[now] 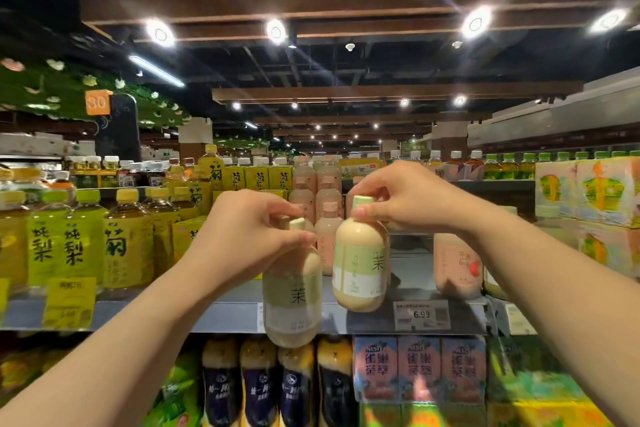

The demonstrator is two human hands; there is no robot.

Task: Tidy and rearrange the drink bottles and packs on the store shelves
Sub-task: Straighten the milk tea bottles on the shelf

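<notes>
Two milk tea bottles are held up in front of the grey shelf (221, 308), one in each hand. The left hand (249, 236) is curled over a pale green cap, fingers and thumb pinched around the neck of the left milk tea bottle (294, 298), which hangs below the grip with its base dropping past the shelf edge. Its label is green above and white below, with a dark character printed on it.

The right hand (401, 198) is closed the same way at the cap of the right milk tea bottle (360, 263), held a little higher and just beside the first one, tilted slightly. Whether the two bottles touch cannot be told; they are very close.

Behind the two grips, between the hands, pink-capped bottles (322, 194) are lined up in rows running back on the shelf. Below the right wrist, another pink-labelled bottle (457, 263) is seen standing alone on the shelf. Just under the right bottle, a price tag (421, 315) reading 6.99 is fixed to the shelf edge.

Out past the left forearm, yellow-capped tea bottles (86, 236) are packed together, with a yellow price card (69, 302) hung in front of them. Under the left bottle, on the lower shelf, dark-labelled bottles (273, 385) are ranged side by side, and pink Nestlé cartons (419, 367) are set to their right. Beyond the right forearm, colourful drink packs (588, 191) are stacked.
</notes>
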